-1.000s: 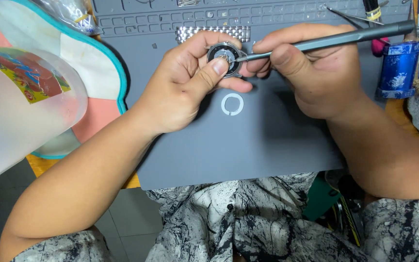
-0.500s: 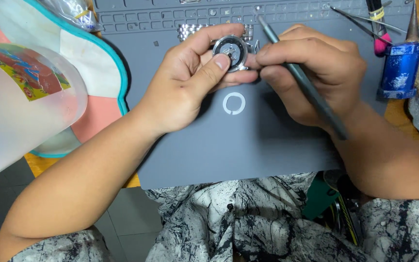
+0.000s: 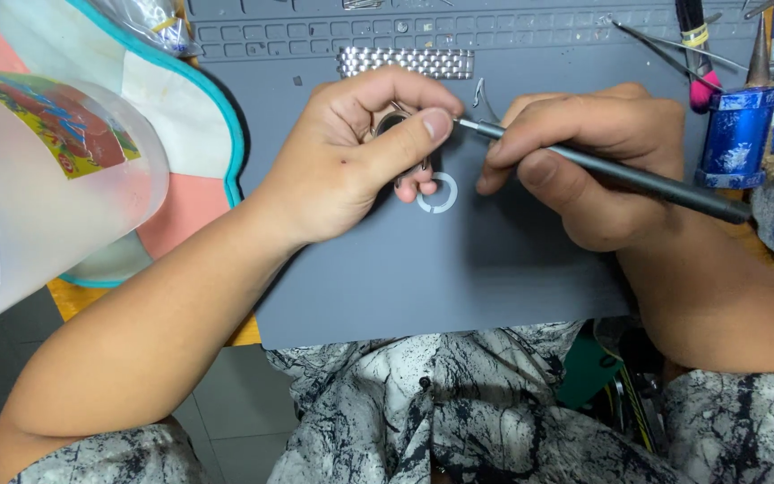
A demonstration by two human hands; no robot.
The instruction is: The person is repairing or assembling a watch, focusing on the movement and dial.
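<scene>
Left hand point(image 3: 351, 166) pinches a small round watch case point(image 3: 393, 125) between thumb and fingers, held just above the grey mat point(image 3: 459, 278); case mostly hidden by the thumb, only a dark sliver shows. Right hand point(image 3: 584, 166) is closed around a thin dark tool point(image 3: 602, 170) like a pen, tip meeting the case edge right by the left thumb tip.

Risks, judged: tip could skid off the rim and jab the thumb or scratch the case, since the thumb sits right at the contact point. Case held only by a fingertip pinch, so a hard push could pop it loose onto the mat. Any small part freed could roll off among the clutter.

Surface: grey mat with moulded compartments along the far edge, white ring mark point(image 3: 438, 193) just below the left fingers, metal bracelet point(image 3: 405, 62) lying near above them. Blue holder point(image 3: 736, 134) with tools at right, tweezers point(image 3: 656, 45) near it. Frosted plastic jug point(image 3: 38, 179) at left over a pink and teal cloth point(image 3: 181, 116). Wooden table edge point(image 3: 73, 300) under the mat, grey floor below, patterned clothes in the lap
</scene>
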